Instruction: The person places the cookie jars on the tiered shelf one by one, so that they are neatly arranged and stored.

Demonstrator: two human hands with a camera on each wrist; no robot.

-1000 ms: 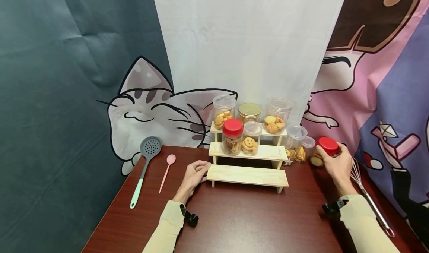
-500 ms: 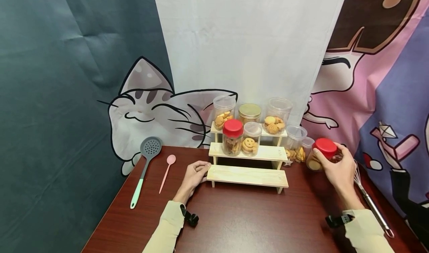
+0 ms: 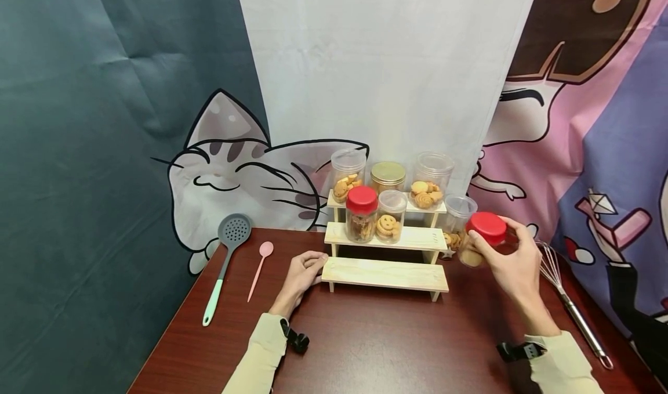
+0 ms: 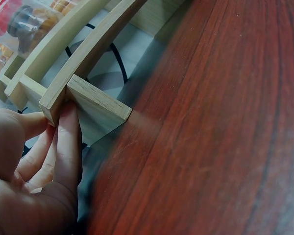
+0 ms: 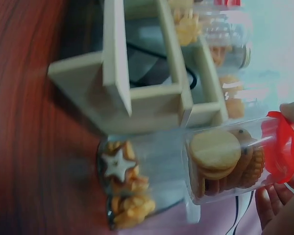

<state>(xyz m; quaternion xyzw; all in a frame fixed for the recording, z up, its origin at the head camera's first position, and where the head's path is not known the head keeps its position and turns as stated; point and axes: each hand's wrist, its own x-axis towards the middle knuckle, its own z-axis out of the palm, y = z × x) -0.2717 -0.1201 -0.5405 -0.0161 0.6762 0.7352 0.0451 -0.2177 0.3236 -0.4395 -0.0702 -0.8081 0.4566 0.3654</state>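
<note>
My right hand (image 3: 516,269) grips a clear cookie jar by its red lid (image 3: 487,227), at the right of the wooden shelf in the head view. In the right wrist view, round and ridged cookies (image 5: 214,149) show through the jar's wall, and its base is raised above the bases of the jars standing behind it. With thumb and fingers, my left hand (image 3: 304,269) pinches the left end of the lowest step of the three-step wooden shelf (image 3: 386,273). That step's corner (image 4: 54,105) lies between thumb and fingertips in the left wrist view.
Another red-lidded jar (image 3: 361,215) and a clear-lidded jar (image 3: 390,217) stand on the middle step, several more on top. Clear jars (image 3: 459,215) stand right of the shelf. A whisk (image 3: 574,307) lies far right; a slotted turner (image 3: 227,266) and pink spoon (image 3: 261,266) lie left.
My right hand has lifted the red-lidded cookie jar and carried it left toward the shelf, so that it now covers a small jar behind. My left hand stays on the shelf's end.
</note>
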